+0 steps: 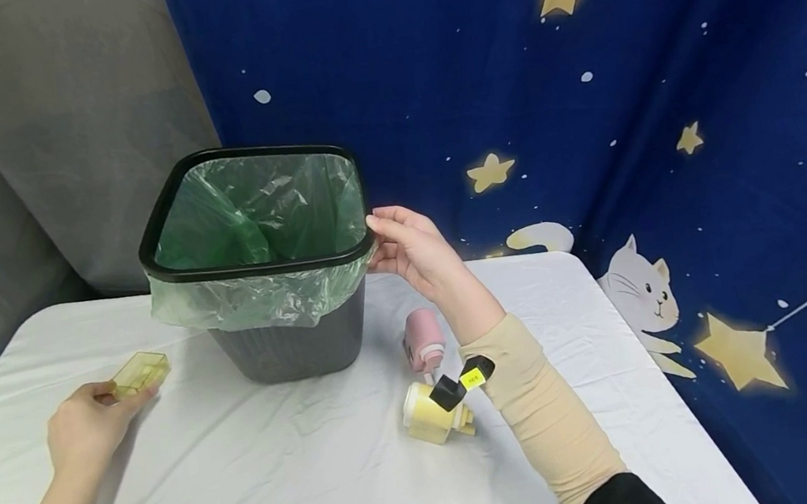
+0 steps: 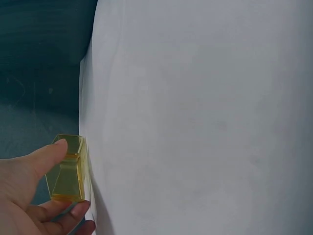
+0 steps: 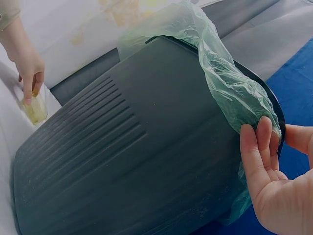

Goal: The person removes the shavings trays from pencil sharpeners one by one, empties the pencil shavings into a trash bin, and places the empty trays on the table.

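A grey trash can (image 1: 291, 351) with a black rim stands at the back of the table, lined with a translucent green bag (image 1: 266, 298) folded over the rim. My right hand (image 1: 415, 255) pinches the rim at its right side; in the right wrist view the fingers (image 3: 250, 147) press the bag's outer fold while the thumb lies across the edge. Left of the can, my left hand (image 1: 88, 425) grips a small clear yellow plastic box (image 1: 140, 372) between thumb and fingers. The left wrist view shows the thumb on one face of that box (image 2: 68, 169).
Right of the can, a pink bottle (image 1: 424, 333) with a white neck and a pale yellow bottle (image 1: 428, 423) lie on the white tablecloth (image 1: 287, 476), below the right forearm. Behind hang a grey curtain (image 1: 77, 115) and a blue star-patterned curtain (image 1: 410, 58).
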`<state>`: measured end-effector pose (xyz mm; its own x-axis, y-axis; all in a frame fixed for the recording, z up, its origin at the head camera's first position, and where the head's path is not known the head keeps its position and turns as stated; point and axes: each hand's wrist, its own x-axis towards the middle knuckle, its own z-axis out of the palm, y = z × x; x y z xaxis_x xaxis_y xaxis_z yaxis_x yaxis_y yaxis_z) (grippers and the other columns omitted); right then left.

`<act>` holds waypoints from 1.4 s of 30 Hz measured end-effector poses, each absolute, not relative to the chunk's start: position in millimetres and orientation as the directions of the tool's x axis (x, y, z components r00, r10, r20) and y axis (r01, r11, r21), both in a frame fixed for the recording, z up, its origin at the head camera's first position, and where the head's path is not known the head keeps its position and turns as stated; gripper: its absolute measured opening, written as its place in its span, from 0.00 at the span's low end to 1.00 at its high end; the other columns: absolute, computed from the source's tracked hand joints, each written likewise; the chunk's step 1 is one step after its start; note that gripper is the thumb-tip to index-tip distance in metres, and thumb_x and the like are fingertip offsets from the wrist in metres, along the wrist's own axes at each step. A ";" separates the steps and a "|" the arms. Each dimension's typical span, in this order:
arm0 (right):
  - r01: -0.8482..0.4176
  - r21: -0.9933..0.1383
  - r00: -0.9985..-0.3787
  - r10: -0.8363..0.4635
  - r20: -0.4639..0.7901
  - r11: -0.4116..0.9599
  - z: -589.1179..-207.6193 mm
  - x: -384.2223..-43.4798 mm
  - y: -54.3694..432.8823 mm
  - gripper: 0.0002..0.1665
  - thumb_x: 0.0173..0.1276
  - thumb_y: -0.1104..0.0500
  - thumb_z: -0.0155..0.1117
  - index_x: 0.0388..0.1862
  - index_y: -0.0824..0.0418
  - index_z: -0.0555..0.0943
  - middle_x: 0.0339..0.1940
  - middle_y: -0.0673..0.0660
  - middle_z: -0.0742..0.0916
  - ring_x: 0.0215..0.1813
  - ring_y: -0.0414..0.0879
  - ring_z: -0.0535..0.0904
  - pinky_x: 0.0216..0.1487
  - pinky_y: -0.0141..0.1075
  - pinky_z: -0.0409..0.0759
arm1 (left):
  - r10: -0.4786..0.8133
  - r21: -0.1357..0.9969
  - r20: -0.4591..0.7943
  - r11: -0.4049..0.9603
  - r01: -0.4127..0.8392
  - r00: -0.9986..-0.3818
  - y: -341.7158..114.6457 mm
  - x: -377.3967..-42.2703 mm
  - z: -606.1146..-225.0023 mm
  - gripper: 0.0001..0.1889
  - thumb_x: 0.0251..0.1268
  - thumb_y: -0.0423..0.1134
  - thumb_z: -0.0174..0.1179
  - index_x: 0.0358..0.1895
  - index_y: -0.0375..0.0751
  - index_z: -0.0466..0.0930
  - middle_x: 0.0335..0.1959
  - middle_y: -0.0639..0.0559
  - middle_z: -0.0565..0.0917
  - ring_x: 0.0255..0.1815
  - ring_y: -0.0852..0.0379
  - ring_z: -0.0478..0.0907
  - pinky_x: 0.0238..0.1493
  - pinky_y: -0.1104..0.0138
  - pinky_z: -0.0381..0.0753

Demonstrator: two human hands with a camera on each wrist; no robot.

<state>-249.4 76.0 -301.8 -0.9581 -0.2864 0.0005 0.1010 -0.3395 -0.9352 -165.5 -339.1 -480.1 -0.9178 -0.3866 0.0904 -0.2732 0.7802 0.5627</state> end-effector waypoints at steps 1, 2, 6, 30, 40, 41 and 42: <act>0.101 -0.935 -0.958 -0.286 0.000 -0.340 -301.9 -249.3 75.9 0.10 0.72 0.64 0.54 0.50 0.66 0.71 0.25 0.56 0.81 0.21 0.43 0.77 0.30 0.36 0.82 | -0.384 0.559 0.083 0.781 -0.276 -0.919 -339.2 -165.2 -479.6 0.37 0.54 0.54 0.68 0.48 0.17 0.72 0.41 0.24 0.77 0.38 0.28 0.73 0.34 0.46 0.68; 0.101 -0.935 -0.959 -0.285 0.000 -0.341 -302.1 -249.3 75.9 0.10 0.72 0.64 0.54 0.50 0.66 0.71 0.25 0.56 0.81 0.21 0.43 0.77 0.30 0.36 0.82 | -0.381 0.555 0.072 0.783 -0.281 -0.922 -339.1 -165.0 -479.2 0.37 0.54 0.54 0.68 0.48 0.17 0.71 0.41 0.24 0.77 0.38 0.28 0.73 0.34 0.46 0.68; 0.103 -0.933 -0.958 -0.287 0.000 -0.345 -302.5 -248.9 75.3 0.11 0.72 0.65 0.54 0.50 0.66 0.71 0.25 0.56 0.81 0.21 0.43 0.77 0.30 0.36 0.82 | -0.364 0.529 0.039 0.798 -0.290 -0.930 -338.7 -164.0 -476.9 0.38 0.54 0.54 0.68 0.49 0.16 0.70 0.41 0.24 0.77 0.40 0.25 0.70 0.37 0.44 0.68; 0.006 -0.989 -0.985 -0.172 0.020 -0.147 -301.5 -241.5 72.3 0.22 0.72 0.57 0.59 0.59 0.67 0.73 0.22 0.57 0.80 0.18 0.45 0.77 0.31 0.39 0.83 | -0.282 0.450 -0.022 0.854 -0.262 -0.959 -338.4 -163.1 -475.3 0.41 0.58 0.52 0.64 0.52 0.10 0.62 0.44 0.15 0.66 0.47 0.16 0.60 0.40 0.35 0.65; -0.110 -0.994 -0.987 -0.124 0.107 0.017 -303.2 -235.6 81.9 0.19 0.74 0.53 0.56 0.57 0.64 0.73 0.23 0.60 0.81 0.20 0.48 0.79 0.31 0.41 0.83 | -0.244 0.464 0.031 0.863 -0.202 -0.969 -346.2 -159.4 -475.8 0.43 0.58 0.50 0.64 0.55 0.08 0.60 0.42 0.17 0.72 0.41 0.18 0.66 0.40 0.37 0.67; -0.120 -0.992 -0.986 -0.124 0.114 0.044 -304.3 -235.4 84.4 0.19 0.74 0.54 0.55 0.57 0.64 0.73 0.23 0.60 0.81 0.20 0.48 0.79 0.32 0.41 0.83 | -0.244 0.465 0.041 0.863 -0.198 -0.969 -345.9 -158.5 -474.1 0.42 0.58 0.50 0.64 0.55 0.09 0.60 0.42 0.17 0.72 0.41 0.19 0.67 0.39 0.38 0.68; -0.130 -0.989 -0.985 -0.127 0.121 0.068 -305.7 -235.3 86.9 0.18 0.74 0.54 0.55 0.56 0.64 0.74 0.23 0.60 0.81 0.20 0.48 0.80 0.32 0.41 0.83 | -0.246 0.466 0.047 0.863 -0.197 -0.968 -345.3 -157.5 -471.9 0.42 0.59 0.49 0.64 0.55 0.09 0.60 0.42 0.17 0.72 0.41 0.19 0.67 0.39 0.38 0.68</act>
<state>-235.3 86.9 -305.7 -0.9846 -0.1268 0.1207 -0.1301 0.0684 -0.9891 -157.5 -345.3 -471.9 -0.9680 -0.2463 0.0474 -0.1967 0.8629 0.4656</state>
